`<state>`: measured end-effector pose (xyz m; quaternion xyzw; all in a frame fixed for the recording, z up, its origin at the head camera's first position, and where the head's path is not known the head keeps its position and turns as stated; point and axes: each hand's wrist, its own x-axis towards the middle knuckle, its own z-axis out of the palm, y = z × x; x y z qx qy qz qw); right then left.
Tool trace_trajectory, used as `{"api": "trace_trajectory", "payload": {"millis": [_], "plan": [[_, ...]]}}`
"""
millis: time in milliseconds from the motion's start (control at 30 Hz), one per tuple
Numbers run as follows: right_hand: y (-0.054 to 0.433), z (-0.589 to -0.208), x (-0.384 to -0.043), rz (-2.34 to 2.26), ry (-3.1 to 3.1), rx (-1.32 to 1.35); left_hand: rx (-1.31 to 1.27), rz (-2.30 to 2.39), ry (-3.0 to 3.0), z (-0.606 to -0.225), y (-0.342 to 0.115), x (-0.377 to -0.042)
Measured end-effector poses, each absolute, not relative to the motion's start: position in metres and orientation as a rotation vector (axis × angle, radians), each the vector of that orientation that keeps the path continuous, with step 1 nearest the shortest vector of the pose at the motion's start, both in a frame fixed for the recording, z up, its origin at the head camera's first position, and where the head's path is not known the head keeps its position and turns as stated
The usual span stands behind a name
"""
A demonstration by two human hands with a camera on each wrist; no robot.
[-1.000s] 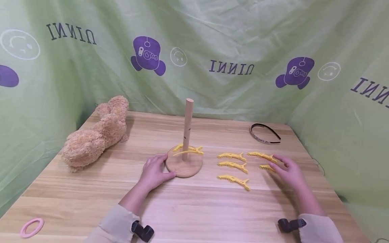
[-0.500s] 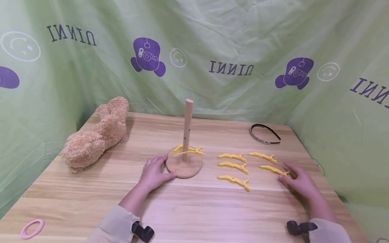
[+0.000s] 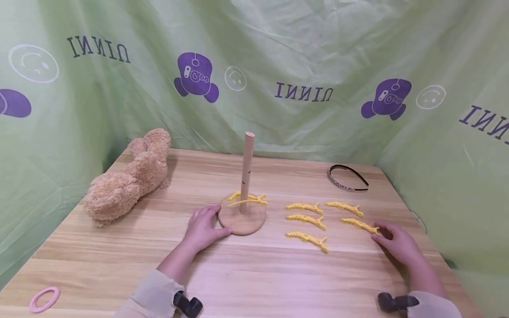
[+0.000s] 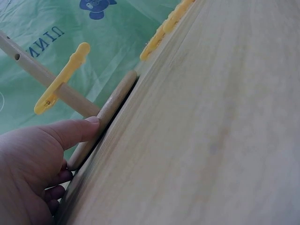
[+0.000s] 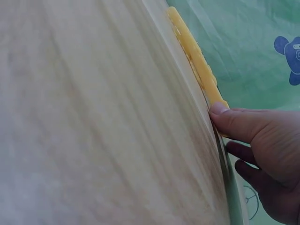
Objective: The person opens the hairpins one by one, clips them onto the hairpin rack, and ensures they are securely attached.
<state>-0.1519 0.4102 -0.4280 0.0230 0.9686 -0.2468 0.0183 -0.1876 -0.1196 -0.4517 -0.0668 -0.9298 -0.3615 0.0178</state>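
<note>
My left hand [image 3: 203, 227] grips the left edge of the round base [image 3: 242, 224] of a wooden stand, its thumb near the front rim. From that base rises an upright post [image 3: 247, 170] with a yellow hair clip [image 3: 260, 199] clamped around its lower part. On the right, my right hand [image 3: 399, 243] pinches the tail end of another yellow hair clip [image 5: 194, 54] between thumb and index finger; this clip lies along the tabletop. Behind it lies a similar clip [image 3: 344, 207]. Three more yellow clips [image 3: 306, 220] form a column between the stand and the right hand.
A black headband [image 3: 347, 177] lies at the back right. The fluffy tan plush toy [image 3: 129, 181] rests at the back left, and a pink ring [image 3: 32, 304] is near the front left. Green printed cloth [image 3: 278, 119] surrounds the wooden table [image 3: 262, 274].
My right hand has left the tail of the rear clip, moved right and nearer, and taken the front clip's tail. My left hand stays on the stand's base.
</note>
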Motion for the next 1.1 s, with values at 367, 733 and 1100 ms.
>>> {"api": "trace_trajectory", "payload": {"millis": [367, 733, 1100], "plan": [[0.397, -0.411, -0.151, -0.824, 2.928, 0.165, -0.218, -1.11, -2.885, -0.453, -0.12, -0.188], [0.347, -0.384, -0.167, -0.867, 3.032, -0.089, -0.216, -1.121, -2.876, -0.453, -0.12, -0.187], [0.287, -0.366, -0.188, -0.906, 3.087, -0.283, -0.207, -1.125, -2.881, -0.452, -0.119, -0.187]]}}
